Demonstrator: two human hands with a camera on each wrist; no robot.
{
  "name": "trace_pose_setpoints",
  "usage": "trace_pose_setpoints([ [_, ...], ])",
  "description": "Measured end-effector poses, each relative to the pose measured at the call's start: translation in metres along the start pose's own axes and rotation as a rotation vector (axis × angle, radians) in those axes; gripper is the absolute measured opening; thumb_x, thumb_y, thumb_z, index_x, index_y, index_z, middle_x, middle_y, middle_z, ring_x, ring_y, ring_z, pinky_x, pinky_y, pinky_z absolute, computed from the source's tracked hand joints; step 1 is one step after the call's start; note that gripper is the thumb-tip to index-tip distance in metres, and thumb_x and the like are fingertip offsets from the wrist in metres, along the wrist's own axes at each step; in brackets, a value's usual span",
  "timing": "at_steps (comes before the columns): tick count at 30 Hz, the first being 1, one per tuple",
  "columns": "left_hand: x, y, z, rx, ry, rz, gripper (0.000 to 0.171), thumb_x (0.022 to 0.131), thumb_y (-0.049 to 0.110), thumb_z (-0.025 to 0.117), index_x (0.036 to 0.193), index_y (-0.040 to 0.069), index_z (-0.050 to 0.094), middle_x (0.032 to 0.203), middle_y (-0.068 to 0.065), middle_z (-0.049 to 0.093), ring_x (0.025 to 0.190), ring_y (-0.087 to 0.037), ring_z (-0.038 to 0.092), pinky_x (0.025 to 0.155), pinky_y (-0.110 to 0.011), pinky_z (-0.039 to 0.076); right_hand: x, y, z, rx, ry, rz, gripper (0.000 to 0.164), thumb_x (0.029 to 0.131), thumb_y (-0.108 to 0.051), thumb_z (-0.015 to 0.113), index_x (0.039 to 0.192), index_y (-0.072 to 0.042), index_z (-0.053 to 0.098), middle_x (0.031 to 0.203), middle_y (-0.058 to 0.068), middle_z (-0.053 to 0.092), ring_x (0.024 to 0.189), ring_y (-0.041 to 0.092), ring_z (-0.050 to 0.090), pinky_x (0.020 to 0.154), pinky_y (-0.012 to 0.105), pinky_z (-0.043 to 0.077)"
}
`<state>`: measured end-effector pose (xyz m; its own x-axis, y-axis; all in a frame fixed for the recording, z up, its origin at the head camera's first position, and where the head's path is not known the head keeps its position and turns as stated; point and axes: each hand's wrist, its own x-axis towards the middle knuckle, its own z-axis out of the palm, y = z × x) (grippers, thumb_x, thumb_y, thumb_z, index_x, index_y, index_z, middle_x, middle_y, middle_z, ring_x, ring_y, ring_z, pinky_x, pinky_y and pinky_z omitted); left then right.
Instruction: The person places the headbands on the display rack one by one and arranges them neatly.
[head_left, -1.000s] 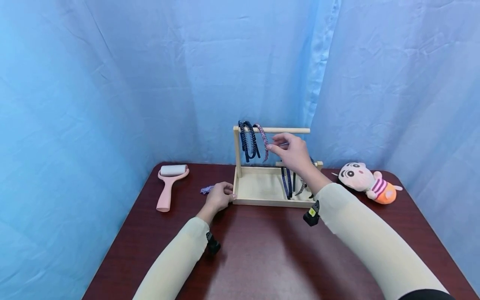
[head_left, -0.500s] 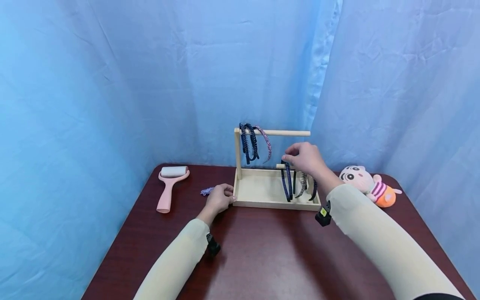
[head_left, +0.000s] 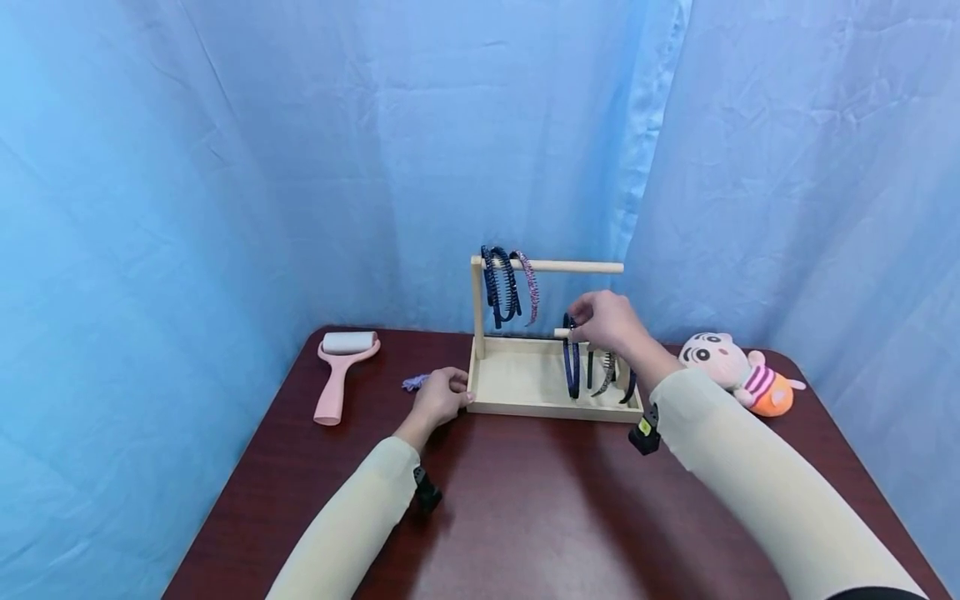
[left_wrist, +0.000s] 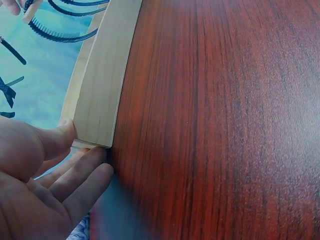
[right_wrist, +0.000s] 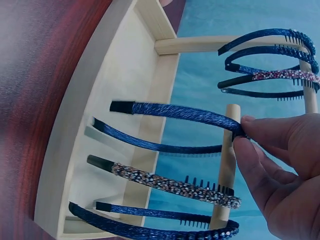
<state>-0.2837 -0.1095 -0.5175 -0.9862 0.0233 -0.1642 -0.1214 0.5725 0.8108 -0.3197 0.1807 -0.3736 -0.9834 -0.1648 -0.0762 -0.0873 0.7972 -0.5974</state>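
My right hand [head_left: 611,321] pinches the top of a dark blue headband [right_wrist: 185,112] between thumb and fingertips, at the tip of the lower wooden peg [right_wrist: 228,170] on a headband stand [head_left: 517,410]. Farther along that peg hang a multicoloured beaded headband [right_wrist: 150,179] and another blue one [right_wrist: 110,225]. On the stand's upper bar [head_left: 581,267] are a pink glitter headband [head_left: 531,287] and several dark ones [head_left: 495,292] to its left. My left hand [head_left: 438,396] holds the front left corner of the stand's tray, thumb at its rim and fingertips against the end.
A pink lint roller [head_left: 337,375] lies on the dark red table [head_left: 510,508] at the left. Behind my left hand is a small purple item [head_left: 414,382]. A plush doll [head_left: 738,371] lies right of the stand, and blue curtains [head_left: 420,150] surround the table.
My right hand has come down and right from beside the pink headband to the lower peg and taken hold of the blue headband, shifting it slightly. The left hand stays on the tray corner.
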Motion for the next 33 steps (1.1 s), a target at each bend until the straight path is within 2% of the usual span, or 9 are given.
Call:
trace_pose_setpoints([
  [6, 0.0, 0.001, 0.001, 0.008, 0.001, -0.003, 0.035, 0.095, 0.014, 0.076, 0.128, 0.008, 0.068, 0.109, -0.01, 0.073, 0.089, -0.023, 0.069, 0.07, -0.034, 0.057, -0.004, 0.005, 0.006, 0.0, -0.009, -0.004, 0.054, 0.09, -0.015, 0.078, 0.14, -0.003, 0.061, 0.11, 0.014, 0.066, 0.081, 0.026, 0.075, 0.071, 0.037, 0.061],
  [10, -0.001, 0.001, 0.002, 0.01, 0.005, 0.002, 0.035, 0.095, 0.015, 0.076, 0.128, 0.009, 0.068, 0.109, -0.01, 0.073, 0.093, -0.023, 0.069, 0.077, -0.036, 0.057, -0.007, 0.007, 0.01, -0.039, 0.03, -0.036, 0.045, 0.095, -0.025, 0.074, 0.134, -0.004, 0.066, 0.111, 0.016, 0.072, 0.074, 0.022, 0.074, 0.072, 0.039, 0.06],
  [13, -0.002, 0.002, 0.002, 0.007, 0.006, 0.003, 0.035, 0.095, 0.014, 0.076, 0.128, 0.008, 0.068, 0.109, -0.01, 0.073, 0.095, -0.024, 0.069, 0.079, -0.038, 0.057, -0.008, 0.008, 0.011, -0.043, 0.066, -0.037, 0.035, 0.098, -0.026, 0.071, 0.126, -0.005, 0.071, 0.112, 0.016, 0.074, 0.073, 0.021, 0.072, 0.068, 0.037, 0.06],
  [18, -0.004, 0.002, 0.001, 0.011, 0.006, 0.003, 0.035, 0.095, 0.014, 0.075, 0.129, 0.008, 0.067, 0.11, -0.01, 0.073, 0.096, -0.024, 0.069, 0.081, -0.039, 0.058, -0.01, 0.008, 0.015, -0.021, 0.099, 0.01, 0.034, 0.094, -0.02, 0.075, 0.123, -0.005, 0.068, 0.106, 0.013, 0.073, 0.076, 0.024, 0.072, 0.064, 0.036, 0.058],
  [22, -0.005, 0.002, 0.002, 0.017, 0.005, 0.007, 0.035, 0.096, 0.014, 0.074, 0.13, 0.008, 0.067, 0.112, -0.01, 0.073, 0.099, -0.024, 0.07, 0.082, -0.039, 0.058, -0.013, 0.008, 0.019, -0.051, 0.134, 0.042, 0.039, 0.092, -0.022, 0.076, 0.126, -0.006, 0.065, 0.105, 0.013, 0.074, 0.084, 0.025, 0.072, 0.07, 0.04, 0.058],
  [26, -0.005, 0.002, 0.003, 0.015, 0.007, 0.011, 0.035, 0.097, 0.015, 0.073, 0.131, 0.008, 0.066, 0.112, -0.01, 0.073, 0.1, -0.025, 0.07, 0.083, -0.039, 0.058, -0.017, 0.008, 0.025, -0.092, 0.169, 0.065, 0.037, 0.091, -0.021, 0.073, 0.124, -0.006, 0.065, 0.106, 0.013, 0.073, 0.093, 0.029, 0.07, 0.074, 0.043, 0.057],
  [33, -0.005, 0.001, 0.002, 0.015, 0.017, 0.011, 0.035, 0.096, 0.016, 0.074, 0.13, 0.008, 0.067, 0.111, -0.01, 0.073, 0.097, -0.024, 0.07, 0.082, -0.039, 0.057, -0.025, 0.005, 0.031, -0.107, 0.18, 0.09, 0.035, 0.092, -0.019, 0.071, 0.123, -0.004, 0.063, 0.101, 0.012, 0.073, 0.086, 0.026, 0.07, 0.071, 0.041, 0.056],
])
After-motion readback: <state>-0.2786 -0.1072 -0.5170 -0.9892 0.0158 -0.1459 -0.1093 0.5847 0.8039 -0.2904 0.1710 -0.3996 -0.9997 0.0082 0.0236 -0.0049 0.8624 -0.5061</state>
